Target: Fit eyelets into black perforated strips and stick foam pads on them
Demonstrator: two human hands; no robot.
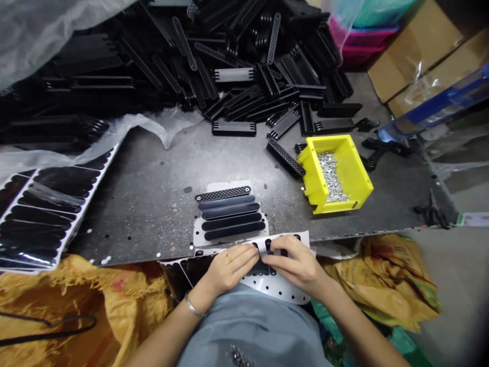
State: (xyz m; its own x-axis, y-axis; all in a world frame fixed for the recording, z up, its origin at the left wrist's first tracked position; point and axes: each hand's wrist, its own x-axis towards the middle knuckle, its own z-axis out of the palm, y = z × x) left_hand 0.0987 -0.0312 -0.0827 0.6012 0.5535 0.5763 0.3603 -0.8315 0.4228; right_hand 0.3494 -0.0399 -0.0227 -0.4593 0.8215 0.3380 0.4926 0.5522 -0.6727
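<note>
At the table's front edge, a white backing sheet [290, 294] with black rounded stickers and small punched dots curves over the edge towards my lap. My left hand [231, 267] presses on this sheet with its fingers together, its thumb hidden. Thumb and forefinger of my right hand [294, 262] close around the end of a black sticker [268, 245] at the sheet's raised edge. Just beyond my hands lie several long black plastic bars [233, 224] side by side, smooth faces up. The farthest bar [222, 193] shows a lattice face with a metal insert at each end.
A yellow bin [361, 186] of small metal parts stands to the right. Black plastic parts [233, 127] are heaped at the back. Sticker sheets [57, 204] lie left, partly under clear plastic film [145, 120]. Scissors [431, 211] rest at the right edge. Yellow sacks [385, 280] flank me below.
</note>
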